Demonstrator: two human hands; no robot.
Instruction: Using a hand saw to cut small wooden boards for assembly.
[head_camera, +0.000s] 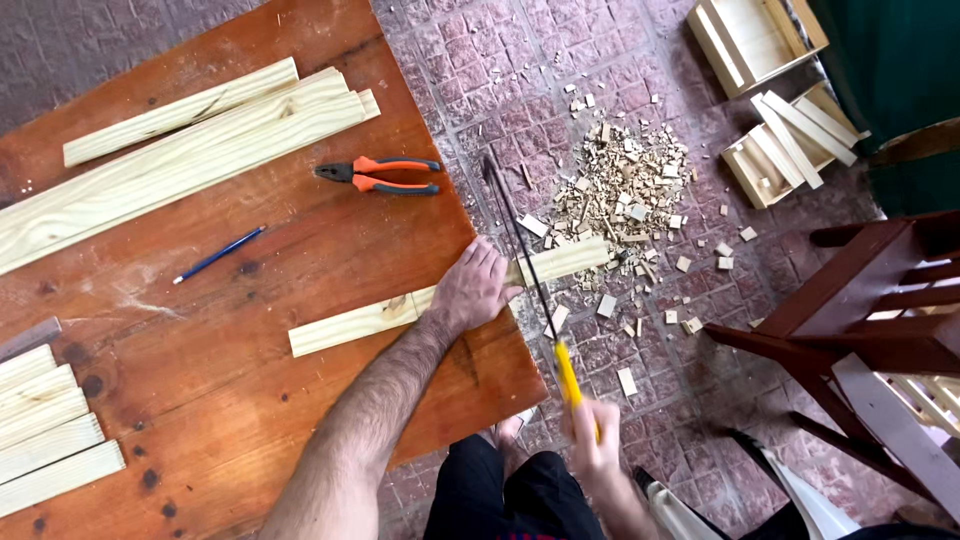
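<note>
Overhanging pale wooden slat (400, 312), hand-pinned.

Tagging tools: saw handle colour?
Yellow handle on the saw, gripped by the right hand; head view.

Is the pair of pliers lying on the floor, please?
No, the pliers lie on the wooden table, beside the planks.
</note>
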